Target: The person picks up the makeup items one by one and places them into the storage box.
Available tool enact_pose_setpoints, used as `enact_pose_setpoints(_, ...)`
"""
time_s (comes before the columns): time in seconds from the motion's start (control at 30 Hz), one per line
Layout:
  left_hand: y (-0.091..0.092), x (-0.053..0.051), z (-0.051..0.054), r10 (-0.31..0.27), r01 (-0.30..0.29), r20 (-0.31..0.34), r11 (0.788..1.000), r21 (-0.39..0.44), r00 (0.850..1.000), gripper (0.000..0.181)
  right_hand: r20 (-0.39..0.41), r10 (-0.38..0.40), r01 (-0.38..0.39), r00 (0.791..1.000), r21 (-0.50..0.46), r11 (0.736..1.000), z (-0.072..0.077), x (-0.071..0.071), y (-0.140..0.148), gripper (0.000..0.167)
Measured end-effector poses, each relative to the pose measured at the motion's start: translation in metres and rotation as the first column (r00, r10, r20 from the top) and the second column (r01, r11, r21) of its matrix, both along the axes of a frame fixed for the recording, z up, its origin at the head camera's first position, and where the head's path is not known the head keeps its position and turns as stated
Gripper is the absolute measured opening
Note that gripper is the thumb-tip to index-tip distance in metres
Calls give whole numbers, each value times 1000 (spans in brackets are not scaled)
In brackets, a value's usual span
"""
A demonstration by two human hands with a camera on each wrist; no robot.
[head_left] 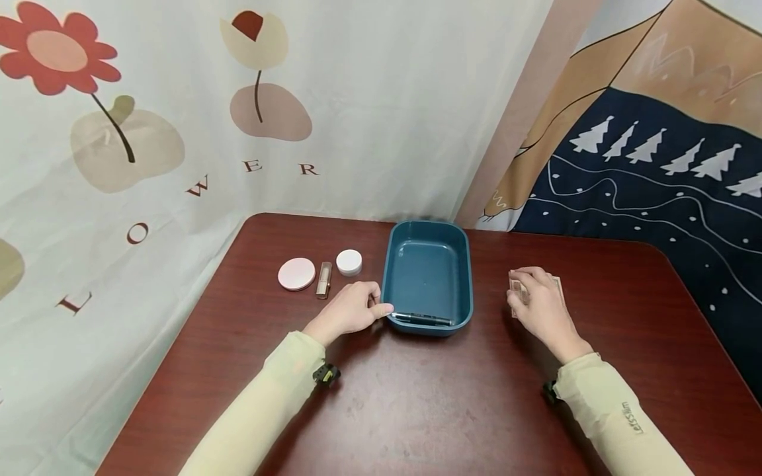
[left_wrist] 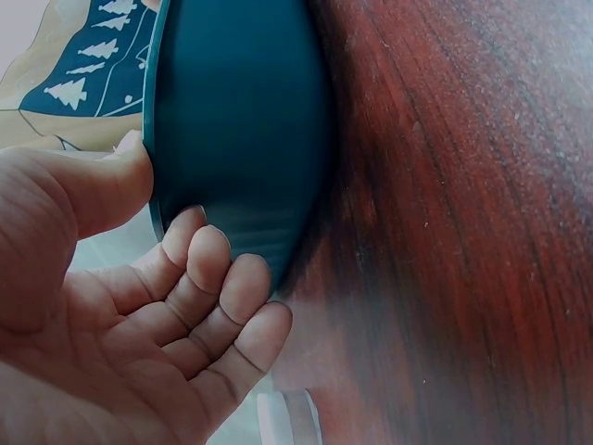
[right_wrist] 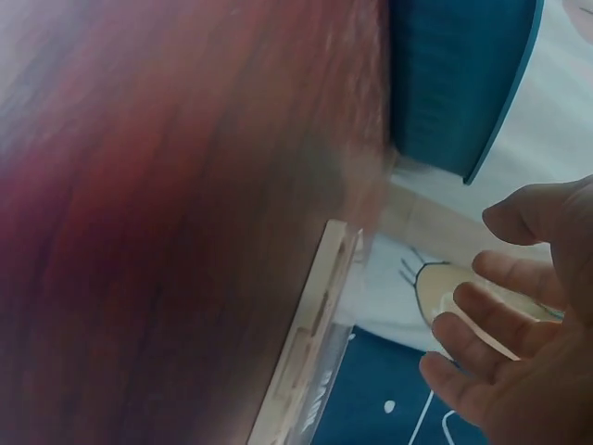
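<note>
A dark teal bin (head_left: 426, 277) stands near the table's back edge, with a black pen (head_left: 423, 320) lying inside along its near wall. My left hand (head_left: 352, 309) holds the bin's near left corner; in the left wrist view its thumb lies at the rim and the fingertips of that hand (left_wrist: 157, 306) touch the outer wall of the bin (left_wrist: 250, 120). My right hand (head_left: 540, 307) is over a flat, light-coloured palette (head_left: 558, 285) to the right. In the right wrist view, the fingers of this hand (right_wrist: 519, 324) are loosely bent and apart from the palette (right_wrist: 301, 348).
Left of the bin lie a round pink compact (head_left: 296, 274), a small lipstick-like tube (head_left: 324, 280) and a round white jar (head_left: 348, 262). A printed curtain (head_left: 381, 119) hangs behind the table (head_left: 428, 410).
</note>
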State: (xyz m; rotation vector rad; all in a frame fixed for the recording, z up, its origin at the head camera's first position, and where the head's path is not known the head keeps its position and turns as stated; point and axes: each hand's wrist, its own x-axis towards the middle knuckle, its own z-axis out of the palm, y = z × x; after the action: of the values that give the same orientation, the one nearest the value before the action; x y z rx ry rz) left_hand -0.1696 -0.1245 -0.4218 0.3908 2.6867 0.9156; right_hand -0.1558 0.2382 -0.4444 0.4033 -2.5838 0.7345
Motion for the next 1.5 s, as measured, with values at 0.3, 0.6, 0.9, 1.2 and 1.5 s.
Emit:
enact_pose_setpoints(0.3, 0, -1, 1, 2, -2, 2, 1000, -3, 1000, 32, 152, -127, 120, 980, 52, 991, -2, 4, 12, 42)
enact_pose_setpoints(0.6, 0, 2, -2, 4, -4, 11, 1000, -1, 1000, 31, 228, -171, 154, 959, 90, 984, -5, 8, 18, 50)
enact_pose_setpoints(0.9, 0, 3, -2, 2, -2, -5, 1000, 3, 1000, 32, 242, -204, 177, 949, 128, 976, -7, 9, 20, 57)
enact_pose_setpoints(1.2, 0, 2, 0, 1, -1, -11, 1000, 4, 1000, 32, 270, -266, 219, 926, 192, 957, -8, 8, 21, 69)
enact_pose_setpoints(1.5, 0, 1, 0, -5, 5, -16, 1000, 7, 1000, 32, 308, -327, 263, 893, 232, 937, -9, 7, 21, 78)
